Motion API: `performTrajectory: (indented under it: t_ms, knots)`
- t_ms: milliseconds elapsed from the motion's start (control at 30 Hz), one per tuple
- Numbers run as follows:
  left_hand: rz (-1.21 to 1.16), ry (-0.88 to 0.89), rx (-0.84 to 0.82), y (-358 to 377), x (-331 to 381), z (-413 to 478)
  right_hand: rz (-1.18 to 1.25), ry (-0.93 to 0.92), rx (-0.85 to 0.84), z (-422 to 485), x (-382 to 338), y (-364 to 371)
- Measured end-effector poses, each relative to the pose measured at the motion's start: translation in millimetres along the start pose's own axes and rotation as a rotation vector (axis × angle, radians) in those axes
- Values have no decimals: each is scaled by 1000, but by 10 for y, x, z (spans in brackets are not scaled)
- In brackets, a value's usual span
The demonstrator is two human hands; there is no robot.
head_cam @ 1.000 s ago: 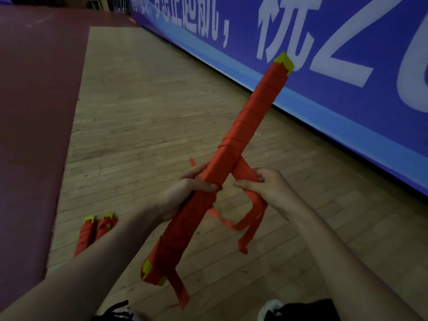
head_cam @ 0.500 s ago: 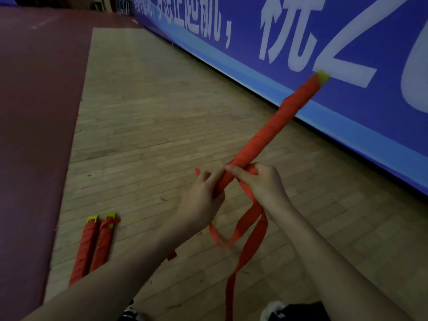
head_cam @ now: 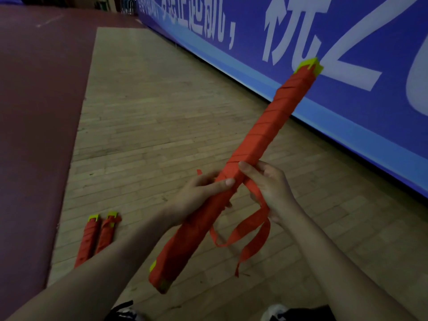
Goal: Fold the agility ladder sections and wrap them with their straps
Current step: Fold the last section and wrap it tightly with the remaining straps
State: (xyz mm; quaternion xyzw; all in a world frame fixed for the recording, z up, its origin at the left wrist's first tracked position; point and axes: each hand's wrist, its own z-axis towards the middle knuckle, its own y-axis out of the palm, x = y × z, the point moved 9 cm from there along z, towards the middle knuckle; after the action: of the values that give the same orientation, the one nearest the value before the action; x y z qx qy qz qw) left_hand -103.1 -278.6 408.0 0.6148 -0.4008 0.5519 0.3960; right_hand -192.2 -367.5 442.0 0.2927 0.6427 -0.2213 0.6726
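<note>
A long bundle of folded ladder sections (head_cam: pixel 261 135), yellow at both ends and wound in red strap, slants from lower left up to the right above the floor. My left hand (head_cam: pixel 199 195) grips the bundle near its middle, thumb across the top. My right hand (head_cam: pixel 271 188) holds the loose red strap (head_cam: pixel 245 230) just beside the bundle, fingers touching the wrapped part. The rest of the strap hangs in loops below my right hand.
Two wrapped red bundles (head_cam: pixel 97 237) with yellow tips lie side by side on the wooden floor (head_cam: pixel 150 112) at lower left. A blue banner wall (head_cam: pixel 347 54) runs along the right. A dark red mat (head_cam: pixel 34 112) covers the left. Shoes (head_cam: pixel 275 311) show at the bottom.
The bundle swung down then back up to a steeper slant, its lower end in view again. My hands turned the bundle and the loose strap grew shorter, now looped under my right hand.
</note>
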Motion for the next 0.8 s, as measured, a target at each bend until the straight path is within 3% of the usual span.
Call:
performTrajectory:
  t_ms: [167, 333, 433, 567, 800]
  knots:
    - [-272, -241, -325, 143, -107, -126, 109, -62, -66, -38, -94, 102]
    - [-465, -255, -471, 209, -57, -224, 139, -101, -118, -48, -118, 116]
    - [-398, -222, -433, 188, -8, -189, 121, -79, -143, -8, -137, 49]
    - [-228, -194, -272, 46, 24, -136, -88, 14, -195, 41, 4, -56]
    - [-173, -169, -180, -73, -7, -96, -269, 152, -201, 3, 166, -165]
